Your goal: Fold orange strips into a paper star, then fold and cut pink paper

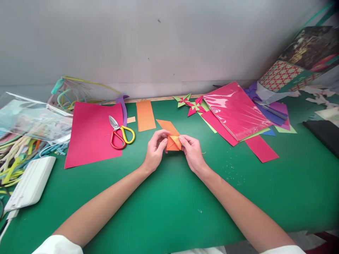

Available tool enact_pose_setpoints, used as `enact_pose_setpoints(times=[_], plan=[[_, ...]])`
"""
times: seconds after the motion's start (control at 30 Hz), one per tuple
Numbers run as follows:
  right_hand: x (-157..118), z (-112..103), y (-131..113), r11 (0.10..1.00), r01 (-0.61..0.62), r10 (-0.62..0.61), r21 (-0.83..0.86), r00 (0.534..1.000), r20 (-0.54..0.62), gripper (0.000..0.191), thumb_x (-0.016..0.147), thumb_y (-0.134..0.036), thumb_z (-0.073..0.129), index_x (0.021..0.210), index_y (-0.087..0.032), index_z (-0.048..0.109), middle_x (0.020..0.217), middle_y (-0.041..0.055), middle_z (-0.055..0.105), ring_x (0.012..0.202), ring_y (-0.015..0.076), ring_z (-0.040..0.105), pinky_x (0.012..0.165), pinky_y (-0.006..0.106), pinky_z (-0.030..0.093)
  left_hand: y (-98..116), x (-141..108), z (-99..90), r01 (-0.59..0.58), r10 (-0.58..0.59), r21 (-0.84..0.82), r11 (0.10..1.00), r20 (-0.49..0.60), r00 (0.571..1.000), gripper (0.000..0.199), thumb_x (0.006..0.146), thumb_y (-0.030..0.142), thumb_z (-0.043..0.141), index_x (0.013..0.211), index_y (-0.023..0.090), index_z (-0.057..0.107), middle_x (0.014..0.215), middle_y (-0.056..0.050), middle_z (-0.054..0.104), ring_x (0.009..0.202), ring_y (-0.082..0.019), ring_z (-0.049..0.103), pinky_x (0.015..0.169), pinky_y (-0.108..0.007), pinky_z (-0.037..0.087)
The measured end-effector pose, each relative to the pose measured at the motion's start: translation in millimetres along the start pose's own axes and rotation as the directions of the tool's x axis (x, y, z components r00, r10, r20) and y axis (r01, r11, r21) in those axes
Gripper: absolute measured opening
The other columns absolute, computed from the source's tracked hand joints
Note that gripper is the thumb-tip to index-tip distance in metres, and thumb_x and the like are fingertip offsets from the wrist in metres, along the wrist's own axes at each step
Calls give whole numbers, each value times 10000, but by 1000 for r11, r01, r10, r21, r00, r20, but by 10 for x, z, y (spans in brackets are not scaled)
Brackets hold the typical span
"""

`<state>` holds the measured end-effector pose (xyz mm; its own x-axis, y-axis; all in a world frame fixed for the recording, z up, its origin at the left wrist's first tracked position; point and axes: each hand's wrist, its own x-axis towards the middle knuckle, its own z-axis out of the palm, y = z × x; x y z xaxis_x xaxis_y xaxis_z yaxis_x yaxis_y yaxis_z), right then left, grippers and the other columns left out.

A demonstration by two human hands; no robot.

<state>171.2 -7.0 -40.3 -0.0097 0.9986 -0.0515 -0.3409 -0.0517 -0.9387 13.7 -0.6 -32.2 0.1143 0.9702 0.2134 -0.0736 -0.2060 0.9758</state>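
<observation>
A small folded piece of orange paper is held over the table between both my hands. My left hand pinches its left edge with thumb and fingers. At its right edge, my right hand grips it the same way. Creases and a raised flap show on its face. Just behind it lies a slanted orange paper piece; whether the two are joined I cannot tell. Farther back to the left, a flat orange paper strip rests on the table.
Scissors with red and yellow handles lie on a large red sheet at left. Folded red-green stars and a plastic-wrapped red paper pack are at back right. A white device sits far left on the green table.
</observation>
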Motion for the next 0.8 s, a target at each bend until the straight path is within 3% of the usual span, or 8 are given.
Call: enact_pose_setpoints(times=[0.1,0.23,0.53,0.67,0.8], plan=[[13,-13,-1,999,24,-25,-34,999,-28,316,907,-519,693,863,-215,765,828,28,703,757,192,618,708,306,528,-2,5,8,48,-48,6,999,-47,998,203,1009,411,562,993,209,573,803,15,567,602,-97,524,501,-215,438],[24,-32,14,994,41,-46,-104,998,-45,348,913,-545,673,853,-212,756,808,21,690,738,187,601,690,300,509,3,24,9,122,-121,112,986,-16,993,357,1028,493,511,843,191,557,640,38,504,519,-89,462,487,-217,376],[11,-22,10,999,31,-31,8,999,-20,312,913,-492,690,818,-200,747,804,25,695,756,183,615,695,296,527,-8,21,10,121,-126,152,981,23,992,276,979,433,613,857,186,588,715,33,534,569,-89,482,520,-215,393],[10,-15,-3,995,15,-18,102,999,28,267,942,-419,629,912,-199,776,947,59,746,858,216,672,739,323,557,-36,31,2,138,-137,151,979,-22,990,265,979,418,604,856,184,588,711,33,536,569,-90,467,518,-215,375],[20,-17,-15,997,18,-22,69,998,55,181,890,-357,715,999,-223,770,1006,48,757,898,220,687,778,326,555,-53,38,-9,134,-130,154,979,-34,991,262,975,404,608,834,187,566,689,42,507,573,-93,462,538,-223,370]])
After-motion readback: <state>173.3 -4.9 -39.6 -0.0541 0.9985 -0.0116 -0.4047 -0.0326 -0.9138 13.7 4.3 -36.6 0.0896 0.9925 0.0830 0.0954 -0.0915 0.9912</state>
